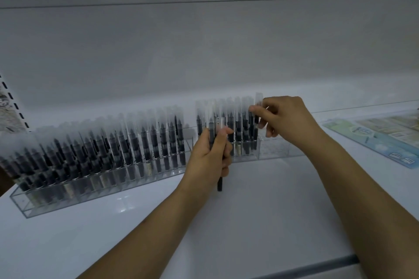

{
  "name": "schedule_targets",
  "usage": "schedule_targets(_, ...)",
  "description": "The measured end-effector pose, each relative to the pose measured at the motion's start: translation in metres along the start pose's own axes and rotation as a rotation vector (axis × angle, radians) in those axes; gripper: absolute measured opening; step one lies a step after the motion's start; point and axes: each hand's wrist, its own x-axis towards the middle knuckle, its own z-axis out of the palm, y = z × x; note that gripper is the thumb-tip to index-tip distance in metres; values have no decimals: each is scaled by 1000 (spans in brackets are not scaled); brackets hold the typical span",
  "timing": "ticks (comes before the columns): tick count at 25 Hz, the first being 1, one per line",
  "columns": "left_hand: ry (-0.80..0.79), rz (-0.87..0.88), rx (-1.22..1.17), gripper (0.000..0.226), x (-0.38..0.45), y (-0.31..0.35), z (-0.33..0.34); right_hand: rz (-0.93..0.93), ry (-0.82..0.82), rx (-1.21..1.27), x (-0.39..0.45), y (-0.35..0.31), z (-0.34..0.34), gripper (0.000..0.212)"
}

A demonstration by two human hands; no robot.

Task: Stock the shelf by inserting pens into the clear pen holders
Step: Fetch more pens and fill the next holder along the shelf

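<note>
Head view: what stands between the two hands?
Pens standing upright in the right clear holder fill the gap between the left hand and right hand, per the head view.

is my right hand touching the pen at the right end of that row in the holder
Touching. In the head view the right hand has thumb and forefinger pinched on the clear cap of the end pen, with no gap between them.

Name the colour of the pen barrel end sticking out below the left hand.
Black, seen in the head view.

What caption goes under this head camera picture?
Left hand grips spare pens while right hand pinches one pen at the clear holder.
</note>
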Motion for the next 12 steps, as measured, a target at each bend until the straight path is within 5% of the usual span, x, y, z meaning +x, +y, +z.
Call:
schedule_targets(4,-30,43,48,23,-2,0,0,8,-160,-116,1,4,-2,38)
schedule_targets(7,-30,72,92,26,-1,-1,-1,-20,-10,-343,1,-1,-5,63)
schedule_targets(9,-31,72,101,27,-1,-1,-1,-48,192,-162,-3,-9,-5,64)
schedule_targets(12,-46,52,92,26,-2,-2,0,-102,6,201,-16,-31,9,44)
